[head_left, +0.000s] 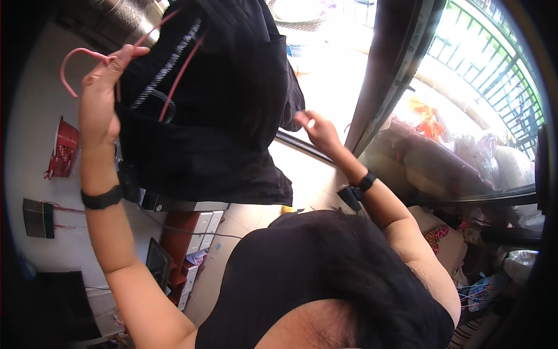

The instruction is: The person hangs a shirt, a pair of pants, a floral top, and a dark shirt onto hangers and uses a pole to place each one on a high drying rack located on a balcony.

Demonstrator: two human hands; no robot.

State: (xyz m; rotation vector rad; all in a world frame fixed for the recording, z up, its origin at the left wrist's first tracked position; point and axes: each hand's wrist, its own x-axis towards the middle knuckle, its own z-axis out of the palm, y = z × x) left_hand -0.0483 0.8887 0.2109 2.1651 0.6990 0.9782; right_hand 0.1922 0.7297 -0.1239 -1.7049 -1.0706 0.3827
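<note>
My left hand (102, 85) is raised, its fingers closed around the neck of a pink clothes hanger (69, 54); the hook sticks out to the left. From the hanger hangs a black garment (209, 104), and the hanger's pink arms show at its opening. A black-and-white patterned strip (163, 70) runs along the inside of that opening. Beside the garment's right edge is my right hand (321, 133), with thumb and fingers curled close to the cloth. Blur hides whether its fingertips grip the fabric. Both wrists wear black bands.
A dark-framed glass door (383, 74) stands at the right, with bags and a railing (488, 56) beyond. On the left wall hang a red plastic basket (65, 150) and a box (39, 218). A cabinet (198, 231) and a dark cable (187, 227) are below the garment.
</note>
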